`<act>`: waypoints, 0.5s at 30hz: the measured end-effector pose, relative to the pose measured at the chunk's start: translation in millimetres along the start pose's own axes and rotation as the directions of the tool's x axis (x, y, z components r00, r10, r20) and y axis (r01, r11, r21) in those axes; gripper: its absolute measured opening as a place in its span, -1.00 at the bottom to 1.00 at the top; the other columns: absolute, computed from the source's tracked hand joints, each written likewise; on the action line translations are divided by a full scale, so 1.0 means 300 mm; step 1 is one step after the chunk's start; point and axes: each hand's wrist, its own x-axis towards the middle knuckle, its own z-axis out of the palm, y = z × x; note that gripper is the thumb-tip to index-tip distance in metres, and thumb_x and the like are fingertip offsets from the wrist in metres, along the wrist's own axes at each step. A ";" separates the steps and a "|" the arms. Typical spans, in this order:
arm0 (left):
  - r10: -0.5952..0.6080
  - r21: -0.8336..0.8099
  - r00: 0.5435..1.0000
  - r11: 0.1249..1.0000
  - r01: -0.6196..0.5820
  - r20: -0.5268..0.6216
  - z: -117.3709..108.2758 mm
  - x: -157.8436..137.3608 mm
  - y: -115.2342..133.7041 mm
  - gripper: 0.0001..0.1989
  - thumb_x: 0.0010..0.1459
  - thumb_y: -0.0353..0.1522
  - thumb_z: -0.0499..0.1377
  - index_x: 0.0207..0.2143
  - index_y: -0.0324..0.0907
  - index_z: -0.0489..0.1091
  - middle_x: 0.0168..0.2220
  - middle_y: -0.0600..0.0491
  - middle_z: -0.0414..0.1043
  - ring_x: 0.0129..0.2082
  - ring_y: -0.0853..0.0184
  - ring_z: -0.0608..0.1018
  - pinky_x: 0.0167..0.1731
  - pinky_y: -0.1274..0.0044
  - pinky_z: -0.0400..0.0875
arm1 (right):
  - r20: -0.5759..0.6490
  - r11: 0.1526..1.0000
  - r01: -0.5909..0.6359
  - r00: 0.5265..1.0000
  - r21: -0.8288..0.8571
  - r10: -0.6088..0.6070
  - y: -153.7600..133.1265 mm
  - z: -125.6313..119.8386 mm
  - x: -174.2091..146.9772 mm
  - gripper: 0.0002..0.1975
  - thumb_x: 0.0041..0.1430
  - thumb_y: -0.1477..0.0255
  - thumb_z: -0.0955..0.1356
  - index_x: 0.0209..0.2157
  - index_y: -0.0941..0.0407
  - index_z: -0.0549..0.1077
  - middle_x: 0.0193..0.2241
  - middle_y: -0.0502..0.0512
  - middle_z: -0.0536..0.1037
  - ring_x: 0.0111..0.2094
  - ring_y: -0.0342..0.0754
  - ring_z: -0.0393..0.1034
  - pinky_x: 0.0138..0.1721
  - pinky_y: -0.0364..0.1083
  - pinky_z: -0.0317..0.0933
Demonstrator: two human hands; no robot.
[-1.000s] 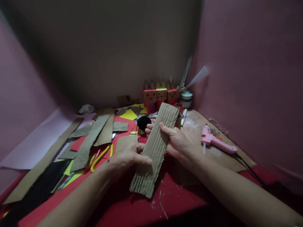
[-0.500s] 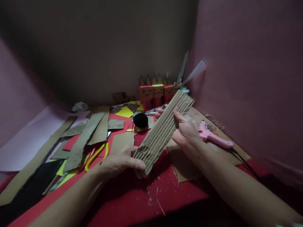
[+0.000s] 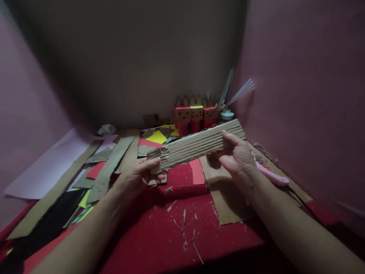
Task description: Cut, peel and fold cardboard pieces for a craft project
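Observation:
A long strip of corrugated cardboard (image 3: 191, 146), its ridges exposed, is stretched between my two hands above the red tabletop (image 3: 159, 232). My left hand (image 3: 142, 173) grips its left end, thumb on top and fingers beneath. Around the right end, my right hand (image 3: 238, 154) is closed with the thumb lying on the ridged face. The strip slopes up slightly to the right, and its left end looks crumpled. Below my right hand lies a flat piece of brown cardboard (image 3: 225, 205).
Several cardboard strips (image 3: 111, 167) and coloured papers lie at left. Box-faced figures with pointed ears (image 3: 196, 114) stand at the back beside a jar (image 3: 227, 115) and glue sticks (image 3: 242, 91). A pink glue gun (image 3: 272, 175) with a black cord lies at right. Scraps litter the red surface.
The cardboard strip has turned from a steep diagonal to nearly level, its left end raised and swung left with my left hand. My right hand has shifted slightly right. The view has shifted a little.

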 end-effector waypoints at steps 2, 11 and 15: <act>0.111 -0.139 0.976 0.981 -0.138 -0.186 0.009 0.004 0.020 -0.94 0.03 -0.42 0.28 -0.38 -0.21 0.51 -0.46 0.04 0.56 -0.63 0.41 0.52 -0.67 0.64 0.42 | 0.020 0.999 -0.017 1.000 -0.031 0.017 0.029 -0.002 -0.013 -0.75 -0.10 0.64 0.41 -0.33 0.09 0.47 -0.43 -0.06 0.60 -0.29 -0.05 0.50 -0.19 0.01 0.43; 0.068 -0.256 0.985 0.961 -0.107 -0.157 0.083 -0.023 -0.014 -0.95 0.01 -0.48 0.27 -0.40 -0.25 0.47 -0.45 0.05 0.54 -0.59 0.40 0.51 -0.64 0.61 0.43 | 0.367 0.902 -0.101 0.890 -0.419 0.270 0.150 -0.019 -0.164 -0.82 -0.04 0.45 0.46 -0.33 0.19 0.52 -0.46 0.11 0.59 -0.52 -0.06 0.48 -0.45 -0.07 0.41; -0.006 -0.332 0.977 0.941 -0.066 -0.213 0.036 -0.005 0.005 -0.89 -0.04 -0.57 0.21 -0.46 -0.22 0.41 -0.51 0.10 0.52 -0.65 0.49 0.46 -0.72 0.71 0.33 | 0.445 0.912 -0.071 0.856 -0.403 0.263 0.135 -0.018 -0.176 -0.58 -0.07 0.52 0.47 -0.10 0.03 0.52 -0.31 0.04 0.62 -0.38 -0.08 0.51 -0.30 -0.08 0.40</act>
